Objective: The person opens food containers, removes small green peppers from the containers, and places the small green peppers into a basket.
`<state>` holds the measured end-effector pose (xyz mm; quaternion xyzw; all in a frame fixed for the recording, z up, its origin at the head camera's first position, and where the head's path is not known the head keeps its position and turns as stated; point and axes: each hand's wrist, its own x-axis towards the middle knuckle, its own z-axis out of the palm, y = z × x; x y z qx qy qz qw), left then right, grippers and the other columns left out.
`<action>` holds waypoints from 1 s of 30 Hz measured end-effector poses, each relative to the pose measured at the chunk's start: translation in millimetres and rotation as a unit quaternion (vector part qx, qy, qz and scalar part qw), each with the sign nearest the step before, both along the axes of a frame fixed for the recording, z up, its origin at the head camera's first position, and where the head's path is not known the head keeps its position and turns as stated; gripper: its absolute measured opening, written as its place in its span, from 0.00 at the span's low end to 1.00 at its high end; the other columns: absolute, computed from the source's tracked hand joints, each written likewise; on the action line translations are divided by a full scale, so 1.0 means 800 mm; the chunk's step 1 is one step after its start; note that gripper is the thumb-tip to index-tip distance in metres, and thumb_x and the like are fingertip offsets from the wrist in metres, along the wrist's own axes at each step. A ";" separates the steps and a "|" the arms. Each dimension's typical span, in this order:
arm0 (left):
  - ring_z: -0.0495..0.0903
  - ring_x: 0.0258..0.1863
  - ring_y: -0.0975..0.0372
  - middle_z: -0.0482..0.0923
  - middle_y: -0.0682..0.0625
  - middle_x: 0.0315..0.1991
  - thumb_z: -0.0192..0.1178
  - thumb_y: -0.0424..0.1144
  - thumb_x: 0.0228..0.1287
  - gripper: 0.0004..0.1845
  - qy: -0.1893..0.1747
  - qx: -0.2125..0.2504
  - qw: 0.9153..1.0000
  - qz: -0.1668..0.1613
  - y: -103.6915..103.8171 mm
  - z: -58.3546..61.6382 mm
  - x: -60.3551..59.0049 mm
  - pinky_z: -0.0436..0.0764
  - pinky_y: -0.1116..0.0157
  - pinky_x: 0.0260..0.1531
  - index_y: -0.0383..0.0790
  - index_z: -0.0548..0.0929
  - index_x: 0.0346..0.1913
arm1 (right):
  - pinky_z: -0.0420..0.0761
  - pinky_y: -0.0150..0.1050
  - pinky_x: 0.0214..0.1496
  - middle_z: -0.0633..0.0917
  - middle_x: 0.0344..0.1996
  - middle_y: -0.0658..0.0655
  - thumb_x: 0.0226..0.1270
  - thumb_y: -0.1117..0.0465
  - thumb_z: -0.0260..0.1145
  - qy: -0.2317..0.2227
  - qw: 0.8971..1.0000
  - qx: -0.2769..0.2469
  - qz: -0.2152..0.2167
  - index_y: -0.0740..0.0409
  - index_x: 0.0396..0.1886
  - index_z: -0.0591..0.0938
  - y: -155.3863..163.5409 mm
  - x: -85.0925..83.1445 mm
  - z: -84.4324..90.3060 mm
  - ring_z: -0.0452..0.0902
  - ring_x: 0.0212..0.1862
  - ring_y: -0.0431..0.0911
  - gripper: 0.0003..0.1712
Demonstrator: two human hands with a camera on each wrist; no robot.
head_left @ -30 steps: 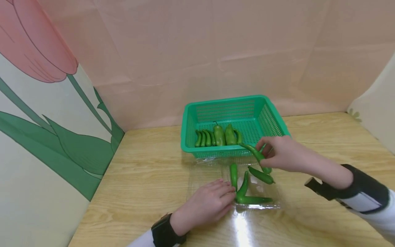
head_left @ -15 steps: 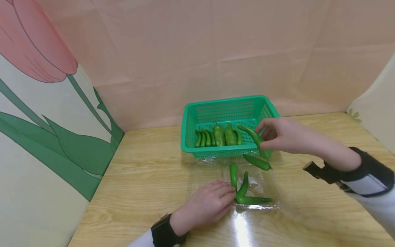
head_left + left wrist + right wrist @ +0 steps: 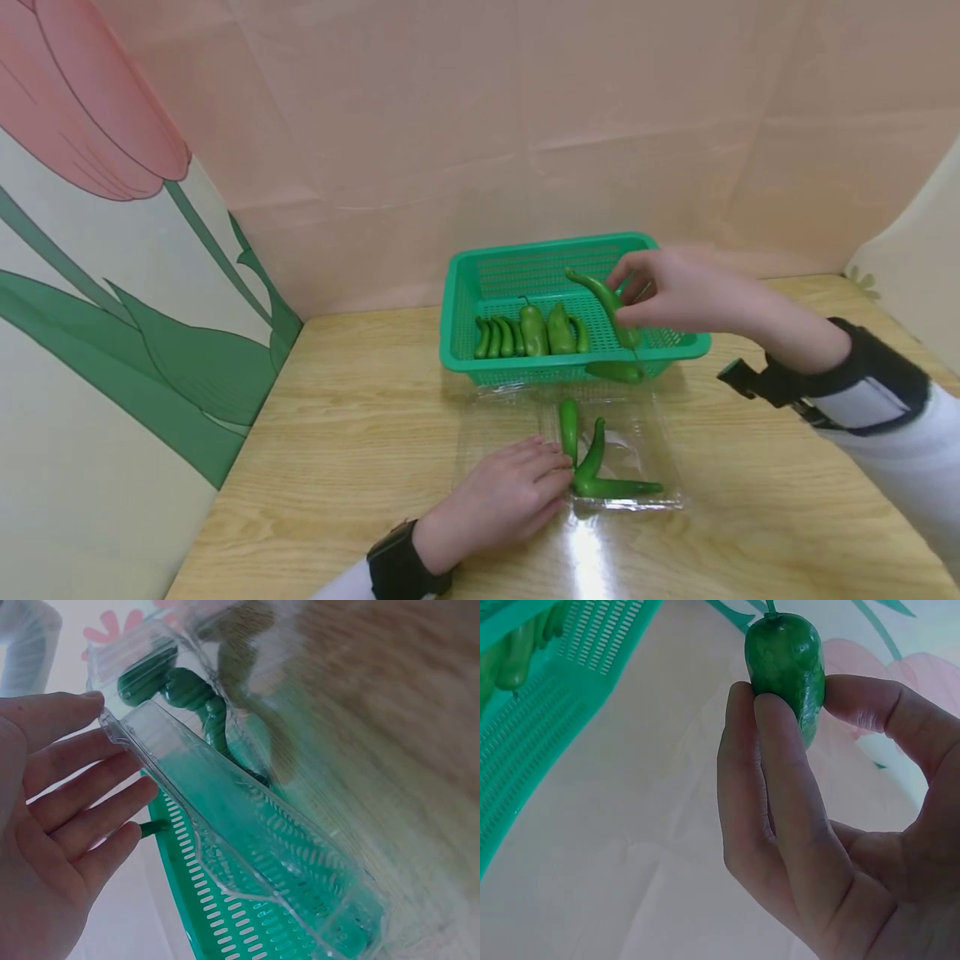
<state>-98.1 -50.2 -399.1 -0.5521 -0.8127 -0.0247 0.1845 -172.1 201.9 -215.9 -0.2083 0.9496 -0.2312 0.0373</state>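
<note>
In the head view my right hand (image 3: pixel 675 287) pinches a long green pepper (image 3: pixel 603 300) between thumb and fingers, over the right part of the green basket (image 3: pixel 465 267). A second green pepper (image 3: pixel 615 372) hangs just below it, in front of the basket's near rim. The right wrist view shows the thumb on one side of the held pepper (image 3: pixel 784 656) and two fingers on the other. My left hand (image 3: pixel 498 492) rests at the clear plastic box (image 3: pixel 660 492), fingertips at its edge. In the left wrist view its fingers lie nearly straight against the plastic (image 3: pixel 217 772).
Several green peppers (image 3: pixel 532 329) lie in a row inside the basket. Three more peppers (image 3: pixel 592 450) lie in the box's right half, in front of the basket. The wooden table (image 3: pixel 360 400) meets a pink backdrop (image 3: pixel 390 167) behind, with a printed flower panel (image 3: pixel 97 350) at left.
My right hand has lifted away from the box and moved back over the basket, carrying the pepper with the second one hanging below. My left hand has stayed in place.
</note>
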 end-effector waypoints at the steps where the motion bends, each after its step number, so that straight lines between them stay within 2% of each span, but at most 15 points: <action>1: 0.76 0.58 0.61 0.80 0.50 0.55 0.56 0.47 0.66 0.16 -0.001 0.000 1.000 0.000 0.000 0.000 0.000 0.68 0.62 0.67 0.45 0.81 0.52 | 0.84 0.46 0.40 0.86 0.39 0.58 0.58 0.57 0.67 0.002 1.000 0.005 -0.002 0.61 0.49 0.78 -0.001 -0.001 0.002 0.83 0.43 0.51 0.21; 8: 0.76 0.59 0.61 0.79 0.50 0.56 0.56 0.47 0.67 0.17 -0.001 -0.004 1.000 0.001 -0.001 -0.002 0.000 0.66 0.62 0.68 0.45 0.81 0.53 | 0.84 0.46 0.38 0.86 0.40 0.61 0.58 0.57 0.67 0.005 1.000 0.008 -0.017 0.62 0.49 0.78 -0.005 -0.005 0.020 0.84 0.40 0.51 0.21; 15: 0.76 0.58 0.61 0.79 0.50 0.55 0.57 0.47 0.66 0.16 0.003 0.002 1.000 0.002 -0.001 -0.002 0.000 0.68 0.62 0.67 0.45 0.82 0.52 | 0.84 0.43 0.37 0.86 0.43 0.61 0.58 0.56 0.64 -0.006 0.999 0.017 -0.028 0.59 0.52 0.78 -0.012 -0.018 0.033 0.84 0.34 0.45 0.21; 21: 0.76 0.59 0.61 0.79 0.50 0.56 0.57 0.47 0.66 0.16 0.003 0.002 1.000 0.003 -0.002 -0.003 -0.001 0.67 0.62 0.67 0.45 0.81 0.52 | 0.84 0.44 0.41 0.84 0.47 0.65 0.58 0.57 0.61 -0.066 0.997 0.000 -0.036 0.62 0.54 0.76 -0.015 -0.051 0.025 0.85 0.34 0.45 0.24; 26: 0.76 0.59 0.61 0.79 0.50 0.56 0.57 0.48 0.65 0.17 -0.001 0.003 1.000 0.003 -0.001 -0.004 -0.001 0.68 0.61 0.67 0.45 0.81 0.52 | 0.83 0.44 0.47 0.84 0.43 0.63 0.57 0.59 0.62 -0.109 0.992 -0.027 -0.057 0.66 0.54 0.74 -0.008 -0.082 0.011 0.85 0.36 0.46 0.26; 30: 0.76 0.59 0.61 0.79 0.49 0.56 0.58 0.48 0.65 0.17 0.002 -0.001 1.000 0.002 -0.001 -0.004 -0.001 0.68 0.61 0.67 0.45 0.81 0.53 | 0.84 0.44 0.47 0.83 0.41 0.63 0.57 0.59 0.63 -0.141 0.986 -0.054 -0.064 0.69 0.55 0.71 0.000 -0.106 -0.003 0.85 0.36 0.45 0.28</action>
